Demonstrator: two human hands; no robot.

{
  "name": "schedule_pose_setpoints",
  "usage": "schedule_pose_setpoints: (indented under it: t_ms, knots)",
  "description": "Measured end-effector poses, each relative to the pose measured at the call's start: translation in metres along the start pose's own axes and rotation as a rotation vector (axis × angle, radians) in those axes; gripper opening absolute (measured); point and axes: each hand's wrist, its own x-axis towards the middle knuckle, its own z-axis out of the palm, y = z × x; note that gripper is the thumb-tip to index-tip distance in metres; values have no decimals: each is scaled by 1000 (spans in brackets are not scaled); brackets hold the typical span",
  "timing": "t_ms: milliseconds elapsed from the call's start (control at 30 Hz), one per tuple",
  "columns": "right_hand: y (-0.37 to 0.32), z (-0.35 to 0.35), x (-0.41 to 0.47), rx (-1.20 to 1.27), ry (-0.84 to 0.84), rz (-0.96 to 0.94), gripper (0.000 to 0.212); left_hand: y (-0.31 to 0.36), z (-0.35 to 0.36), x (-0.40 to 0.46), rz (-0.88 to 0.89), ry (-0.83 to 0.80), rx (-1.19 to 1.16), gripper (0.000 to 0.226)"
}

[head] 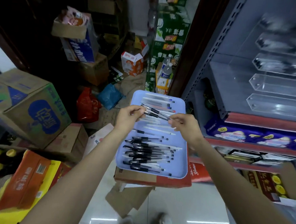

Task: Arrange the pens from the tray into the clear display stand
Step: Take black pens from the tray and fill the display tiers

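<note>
A light blue tray (181,163) rests on a red carton and holds several pens: black-grip pens (142,152) piled at its near end, white ones across the middle and far end. Above the tray's middle, my left hand (128,118) grips the butt ends of two black-grip pens (154,113). My right hand (185,125) pinches their tips from the other side. The clear display stand (269,82) sits on the grey shelf at the right, with stepped transparent slots, the upper ones blurred.
The red carton (158,180) under the tray stands on a pale tiled floor with loose cardboard scraps. Cardboard boxes (31,107) crowd the left side. Green stacked cases (166,45) rise behind the tray. Lower shelves at the right hold purple packs (243,134).
</note>
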Motion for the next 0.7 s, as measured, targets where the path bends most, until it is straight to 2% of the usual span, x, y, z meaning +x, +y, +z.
schedule_pose_setpoints:
  t_ms: [100, 233, 333, 433, 500, 567, 633, 700]
  knots:
    - [-4, -24, -1, 244, 111, 24, 19, 31, 35, 1, -68, -47, -208, 13]
    - [-14, -60, -1, 480, 172, 62, 12, 76, 103, -2, 1, -222, -217, 15]
    - [-11, -106, 4, 408, 192, -4, 14, 107, 153, 1, 105, -210, -219, 17]
    - [-2, -174, 10, 253, 272, -119, 19, 125, 203, 12, 311, -209, 71, 15]
    - [7, -225, 13, 291, 345, -181, 26, 138, 243, 18, 449, -293, 325, 21]
    - [18, -275, 17, 375, 337, -231, 25, 155, 287, 19, 533, -397, 515, 27]
    - [30, -320, 21, 396, 301, -270, 20, 171, 331, 18, 578, -467, 623, 26]
    - [46, -360, 28, 418, 306, -301, 18, 181, 368, 23, 613, -464, 640, 25]
